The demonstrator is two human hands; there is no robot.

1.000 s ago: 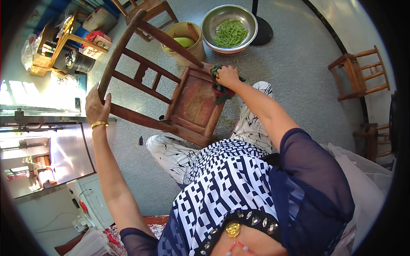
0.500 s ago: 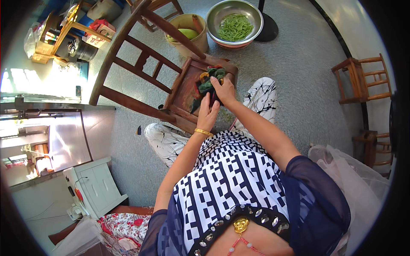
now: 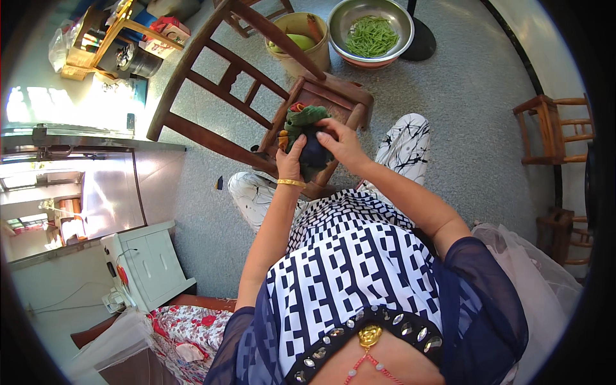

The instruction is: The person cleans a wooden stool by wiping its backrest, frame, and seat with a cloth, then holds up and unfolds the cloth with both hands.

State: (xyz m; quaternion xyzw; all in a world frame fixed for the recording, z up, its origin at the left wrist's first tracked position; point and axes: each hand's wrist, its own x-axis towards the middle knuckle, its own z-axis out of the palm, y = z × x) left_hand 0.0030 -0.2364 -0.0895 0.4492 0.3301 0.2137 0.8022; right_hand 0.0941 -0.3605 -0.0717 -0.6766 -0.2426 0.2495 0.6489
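A bunched cloth [image 3: 313, 154], coloured green, dark blue, orange and red, is held above the seat of a dark wooden chair [image 3: 351, 94]; its longer axis goes from the far side to the near side, the red and green end pointing far and slightly left, the dark blue part pointing near; whether it touches the seat, I cannot tell.

The left hand [image 3: 290, 160] grips the left side of the cloth, with the thumb pressed on top and the other fingers mostly hidden; the right hand [image 3: 343, 146] holds it from the right, the thumb and fingers curled closely on the green and dark blue folds.

The chair has its backrest at the left and its seat at the right; the two posts run from the seat toward the left, and the top rail [image 3: 188, 74] crosses their ends, slanting from far to near-left.

Beyond the seat stands a beige bucket [image 3: 301, 62] with a green vegetable [image 3: 296, 43] inside; just to the right of it is a steel basin [image 3: 340, 29], which contains green beans [image 3: 372, 37].
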